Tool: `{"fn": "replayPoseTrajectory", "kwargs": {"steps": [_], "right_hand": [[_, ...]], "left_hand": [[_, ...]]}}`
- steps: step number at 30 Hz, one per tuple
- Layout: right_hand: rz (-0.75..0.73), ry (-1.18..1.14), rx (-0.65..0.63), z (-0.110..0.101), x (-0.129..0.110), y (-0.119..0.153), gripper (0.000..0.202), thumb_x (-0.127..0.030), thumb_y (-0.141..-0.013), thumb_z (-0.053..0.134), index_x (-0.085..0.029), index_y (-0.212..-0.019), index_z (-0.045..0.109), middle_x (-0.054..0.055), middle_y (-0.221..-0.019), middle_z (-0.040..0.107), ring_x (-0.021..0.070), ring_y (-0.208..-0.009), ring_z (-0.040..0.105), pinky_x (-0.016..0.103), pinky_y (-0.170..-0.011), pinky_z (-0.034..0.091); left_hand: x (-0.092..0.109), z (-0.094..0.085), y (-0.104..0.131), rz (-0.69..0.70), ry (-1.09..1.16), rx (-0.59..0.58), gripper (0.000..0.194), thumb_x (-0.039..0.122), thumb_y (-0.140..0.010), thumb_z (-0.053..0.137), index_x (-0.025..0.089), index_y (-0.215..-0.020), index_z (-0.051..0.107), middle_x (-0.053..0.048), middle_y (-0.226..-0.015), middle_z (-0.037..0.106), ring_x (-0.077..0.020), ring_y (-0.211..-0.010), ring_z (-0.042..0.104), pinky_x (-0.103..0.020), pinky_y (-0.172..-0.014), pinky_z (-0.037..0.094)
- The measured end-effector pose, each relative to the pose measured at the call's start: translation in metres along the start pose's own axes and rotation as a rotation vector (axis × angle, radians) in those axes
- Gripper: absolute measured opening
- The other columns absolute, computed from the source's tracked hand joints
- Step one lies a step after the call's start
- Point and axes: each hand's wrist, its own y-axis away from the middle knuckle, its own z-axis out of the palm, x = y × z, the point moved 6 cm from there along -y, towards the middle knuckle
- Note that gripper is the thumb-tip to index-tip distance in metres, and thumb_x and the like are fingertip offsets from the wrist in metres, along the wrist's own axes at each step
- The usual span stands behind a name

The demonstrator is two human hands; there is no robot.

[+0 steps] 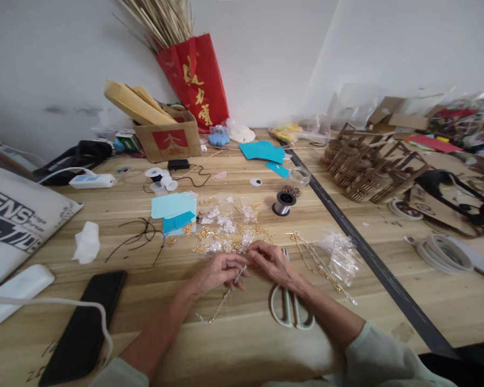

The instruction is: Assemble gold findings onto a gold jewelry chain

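Note:
A string of silver beads [216, 310] hangs from my left hand [221, 270], whose fingers are closed on its upper part. The lower end of the string rests on the wooden table. My right hand [269, 260] is pinched just beside the left fingertips; what lies between its fingers is too small to make out. Loose gold beads [204, 235] and silver beads [227, 224] are spread right beyond both hands, some on small clear bags. Under my right wrist lie scissors with pale handles [284, 309]. Finished-looking gold and silver chains [314, 258] lie to the right.
A wire spool [284, 204] and a glass jar [299, 176] stand behind the beads. Blue cards [173, 207] and black cords [139, 236] lie left, with a phone [84, 322] nearer. A dark metal strip [347, 228] crosses the right side, before wooden frames [371, 164].

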Motion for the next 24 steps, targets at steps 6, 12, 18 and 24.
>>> {"fn": "replayPoseTrajectory", "kwargs": {"steps": [6,12,18,24], "right_hand": [[0.02,0.356,-0.199,-0.009,-0.012,0.003,0.017,-0.027,-0.094,0.047,-0.017,-0.088,0.06,-0.002,-0.069,0.057,0.01,-0.06,0.052,0.021,-0.058,0.036],[-0.056,0.69,-0.204,-0.012,-0.034,0.01,0.008,-0.022,-0.09,0.055,-0.016,-0.094,0.059,0.007,-0.103,0.056,0.0114,-0.068,0.059,0.022,-0.058,0.037],[-0.157,0.799,-0.377,0.002,-0.053,0.02,0.015,-0.021,-0.093,0.048,-0.018,-0.101,0.061,0.005,-0.088,0.063,0.0152,-0.076,0.063,0.022,-0.058,0.035],[-0.207,0.942,-0.49,0.016,-0.042,0.03,0.027,-0.008,-0.089,0.047,-0.02,-0.111,0.058,0.005,-0.082,0.067,0.0143,-0.065,0.061,0.023,-0.055,0.034]], "left_hand": [[-0.007,0.009,0.0,-0.021,0.008,-0.071,0.039,0.025,-0.078,0.064,0.011,-0.114,0.056,-0.018,-0.109,0.067,-0.0183,-0.065,0.072,-0.019,-0.045,0.048],[-0.008,0.016,0.0,-0.091,-0.003,-0.061,0.049,0.023,-0.072,0.069,0.011,-0.117,0.054,-0.021,-0.116,0.063,-0.0172,-0.06,0.071,-0.02,-0.044,0.047],[-0.007,0.018,0.0,-0.03,-0.033,-0.099,0.048,0.014,-0.076,0.054,0.017,-0.124,0.052,-0.016,-0.121,0.061,-0.0133,-0.059,0.07,-0.016,-0.045,0.045],[-0.01,0.015,0.002,-0.037,-0.084,-0.103,0.065,0.005,-0.073,0.04,0.012,-0.137,0.038,-0.014,-0.092,0.073,-0.0138,-0.052,0.068,-0.018,-0.044,0.046]]}}
